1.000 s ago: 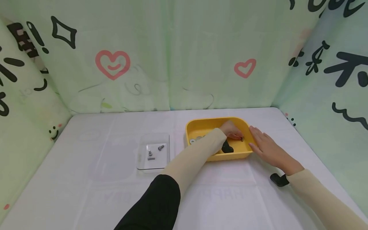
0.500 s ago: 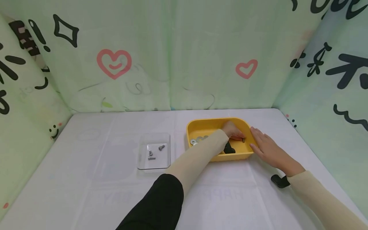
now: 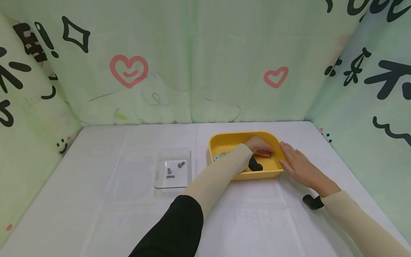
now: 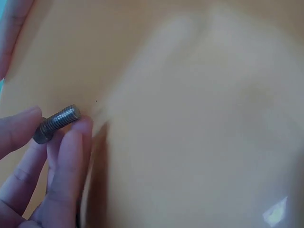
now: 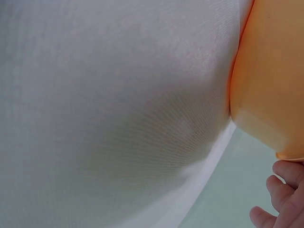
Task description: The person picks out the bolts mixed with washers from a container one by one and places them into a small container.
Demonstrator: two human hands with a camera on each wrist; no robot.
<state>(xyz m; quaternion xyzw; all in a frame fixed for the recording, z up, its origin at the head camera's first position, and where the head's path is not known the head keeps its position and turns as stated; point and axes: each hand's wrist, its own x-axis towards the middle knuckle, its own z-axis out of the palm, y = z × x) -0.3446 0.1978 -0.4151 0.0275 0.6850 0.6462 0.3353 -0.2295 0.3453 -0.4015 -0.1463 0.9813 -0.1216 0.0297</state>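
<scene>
Left grip first: the left hand [image 3: 258,147] is down inside the yellow bin [image 3: 224,140], fingers [image 4: 66,156] curled in a pinch round a small threaded bolt [image 4: 57,121], which lies across the fingertips just above the bin floor near the right wall. Compared with a second ago the hand has barely shifted, only a slight re-settling of the fingers, so I judge the pick is secured but the lift has not begun. The right hand [image 3: 297,166] lies flat, fingers straight and relaxed, pressed against the bin's right outer wall, holding nothing; it sits where it sat a second ago, steadying the bin. Now from big to small: the white counter [image 3: 106,214] carries everything; the yellow bin stands right of centre; well apart to its left is a clear tray [image 3: 160,167] holding three small bolts [image 3: 173,170]; inside the bin a black part [image 3: 255,166] lies by the near wall, and silver washers [image 3: 219,156] sit at the left end. A small black object [image 3: 310,201] rests on the counter by the right wrist.
</scene>
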